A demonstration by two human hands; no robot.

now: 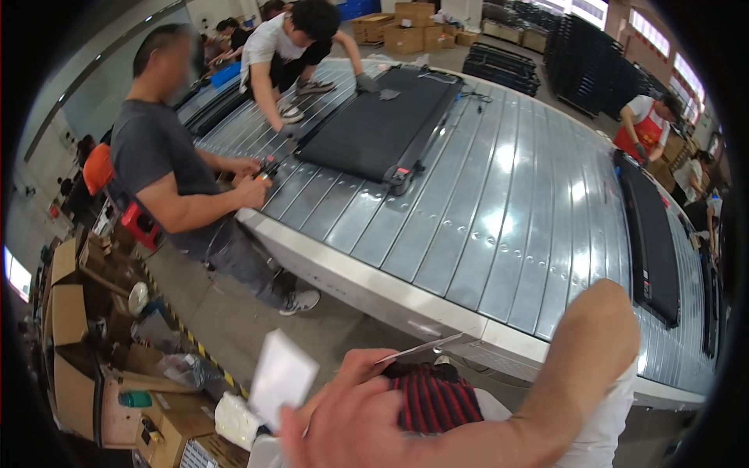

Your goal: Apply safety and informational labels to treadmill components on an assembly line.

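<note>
My left hand (360, 366) is closed on the near end of a thin flat sheet (425, 346), seen almost edge-on. In front of it my right hand (355, 425) is smeared by motion and hides part of the left hand and wrist. At the right hand's fingertips is a blurred white paper slip (282, 376), which the fingers seem to pinch. Below the sheet shows a red and black striped fabric (438, 398). Both hands are just short of the near edge of a slatted metal table (468, 269).
A black treadmill (382, 125) lies on the table, with a crouching person's gloved hands on it. At left another person (175, 156) holds a small tool. Another treadmill (651, 234) lies at right. Cardboard boxes (175, 417) crowd the lower left.
</note>
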